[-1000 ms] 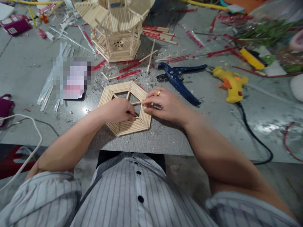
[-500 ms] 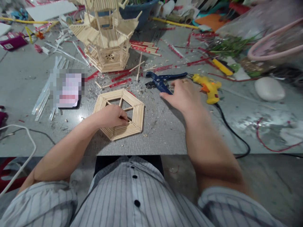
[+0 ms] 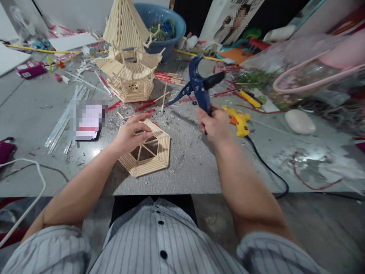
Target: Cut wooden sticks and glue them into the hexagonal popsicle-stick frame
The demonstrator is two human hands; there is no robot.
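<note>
My right hand [image 3: 213,123] grips a pair of blue cutting pliers [image 3: 201,85] by the lower handle, raised over the table with its head pointing away from me. My left hand [image 3: 133,134] is over the left part of a flat hexagonal frame [image 3: 163,154] made of thin wooden sticks. Its fingers are loosely bent and apart, with nothing visible in them; whether they touch the frame I cannot tell. Thin spokes cross the frame's open middle. Beyond it stands a tiered wooden stick pagoda [image 3: 132,72] with a pointed roof.
A yellow glue gun [image 3: 241,121] with a black cord lies right of my right hand. Left are a phone [image 3: 89,121] and clear glue sticks [image 3: 61,120]. A blue basin [image 3: 171,30] stands behind the pagoda. Red-wrapped sticks [image 3: 169,78], a white oval object [image 3: 300,121] and scraps lie about.
My right hand has taken hold of the blue pliers and lifted them off the table. My left hand has loosened its pinch and moved toward the frame's far left. The view has tilted up.
</note>
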